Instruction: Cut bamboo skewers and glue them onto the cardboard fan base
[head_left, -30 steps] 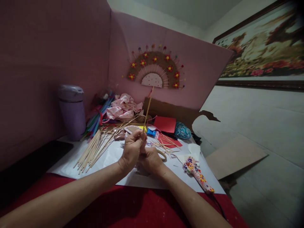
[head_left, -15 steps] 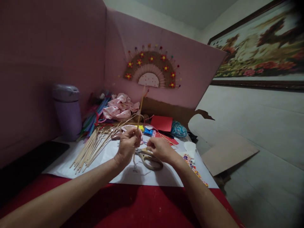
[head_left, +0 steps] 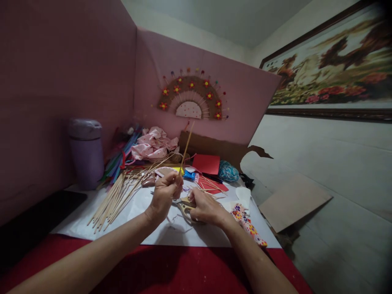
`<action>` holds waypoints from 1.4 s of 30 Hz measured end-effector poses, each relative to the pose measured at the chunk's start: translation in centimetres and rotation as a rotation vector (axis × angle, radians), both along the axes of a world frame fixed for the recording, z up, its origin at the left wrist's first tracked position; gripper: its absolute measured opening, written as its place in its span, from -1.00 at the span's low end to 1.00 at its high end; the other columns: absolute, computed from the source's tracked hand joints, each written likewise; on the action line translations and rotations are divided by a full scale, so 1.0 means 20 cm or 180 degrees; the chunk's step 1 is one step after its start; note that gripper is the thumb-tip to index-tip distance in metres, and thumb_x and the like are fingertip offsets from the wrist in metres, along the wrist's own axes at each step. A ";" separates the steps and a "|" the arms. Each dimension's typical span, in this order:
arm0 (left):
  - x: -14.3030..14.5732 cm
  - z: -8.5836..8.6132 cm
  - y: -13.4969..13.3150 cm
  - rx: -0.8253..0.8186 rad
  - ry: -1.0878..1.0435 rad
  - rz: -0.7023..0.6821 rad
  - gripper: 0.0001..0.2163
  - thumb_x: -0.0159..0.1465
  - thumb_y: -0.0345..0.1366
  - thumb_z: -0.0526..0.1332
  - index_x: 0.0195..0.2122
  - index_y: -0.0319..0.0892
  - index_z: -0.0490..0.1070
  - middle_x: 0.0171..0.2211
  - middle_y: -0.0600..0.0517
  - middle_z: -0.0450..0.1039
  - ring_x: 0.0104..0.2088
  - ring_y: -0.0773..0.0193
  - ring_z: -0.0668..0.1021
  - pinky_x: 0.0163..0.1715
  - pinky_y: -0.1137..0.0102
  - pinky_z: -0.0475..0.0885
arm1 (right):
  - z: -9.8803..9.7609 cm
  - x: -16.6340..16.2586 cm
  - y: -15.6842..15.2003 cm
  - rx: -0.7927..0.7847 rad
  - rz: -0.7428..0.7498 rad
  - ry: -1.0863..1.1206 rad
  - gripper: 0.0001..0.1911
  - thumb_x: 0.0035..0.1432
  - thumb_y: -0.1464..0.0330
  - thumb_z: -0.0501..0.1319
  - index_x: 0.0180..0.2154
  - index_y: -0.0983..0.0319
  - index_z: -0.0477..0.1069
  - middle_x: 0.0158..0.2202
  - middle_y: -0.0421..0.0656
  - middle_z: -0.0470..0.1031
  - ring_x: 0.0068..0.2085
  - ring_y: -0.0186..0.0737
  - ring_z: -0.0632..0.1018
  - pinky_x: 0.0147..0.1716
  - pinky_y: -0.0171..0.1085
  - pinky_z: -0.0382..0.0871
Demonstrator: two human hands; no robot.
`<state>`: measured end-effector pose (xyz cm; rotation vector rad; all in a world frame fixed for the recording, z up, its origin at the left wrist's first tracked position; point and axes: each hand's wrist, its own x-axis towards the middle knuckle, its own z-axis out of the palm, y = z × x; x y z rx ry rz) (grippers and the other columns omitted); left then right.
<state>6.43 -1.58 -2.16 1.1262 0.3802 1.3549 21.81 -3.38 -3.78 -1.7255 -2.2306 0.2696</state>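
One of the hands, the right hand (head_left: pixel 206 206), now covers the scissors (head_left: pixel 184 209).

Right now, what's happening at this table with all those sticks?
A person is busy with both hands. Their left hand pinches one thin stick, pointing up and away. Their right hand lies over the scissors on the white paper; whether it grips them is unclear. A pile of sticks lies to the left, near a purple cup.
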 end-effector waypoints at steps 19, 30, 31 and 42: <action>-0.36 0.19 0.09 -0.0585 0.0873 0.0510 -0.73 0.05 -0.22 0.22 -0.62 -0.18 0.15 -0.77 0.26 -0.09 -0.78 0.57 -0.06 -0.80 0.60 -0.21 | 0.02 0.14 0.02 -0.1180 0.0263 0.2927 -0.55 -0.16 0.26 0.30 -0.18 0.20 0.27 -0.51 -0.31 0.27 -0.56 -0.44 0.29 -0.61 -0.43 0.14; -0.31 0.13 0.07 -0.0776 0.1788 0.0020 -0.74 0.07 -0.23 0.18 -0.64 -0.17 0.13 -0.78 0.25 -0.10 -0.77 0.56 -0.09 -0.78 0.56 -0.26 | 0.02 -0.02 -0.05 -0.0796 0.0521 0.2499 -0.49 -0.14 0.05 0.29 -0.23 0.21 0.25 -0.50 -0.28 0.35 -0.59 -0.44 0.28 -0.64 -0.43 0.14; -0.31 0.13 0.07 -0.0771 0.1843 0.0004 -0.74 0.06 -0.24 0.18 -0.65 -0.17 0.12 -0.78 0.25 -0.10 -0.77 0.56 -0.08 -0.77 0.56 -0.26 | 0.01 -0.02 -0.05 -0.0760 0.0549 0.2493 -0.48 -0.15 0.04 0.30 -0.22 0.22 0.26 -0.51 -0.28 0.35 -0.59 -0.43 0.28 -0.64 -0.42 0.14; -0.27 0.10 0.06 -0.0700 0.2177 -0.0047 -0.78 0.03 -0.24 0.16 -0.64 -0.18 0.14 -0.77 0.23 -0.06 -0.77 0.55 -0.06 -0.77 0.54 -0.25 | -0.03 -0.02 -0.04 -0.0524 0.0626 0.2435 -0.44 -0.15 -0.01 0.29 -0.22 0.23 0.29 -0.54 -0.27 0.34 -0.57 -0.41 0.29 -0.62 -0.41 0.14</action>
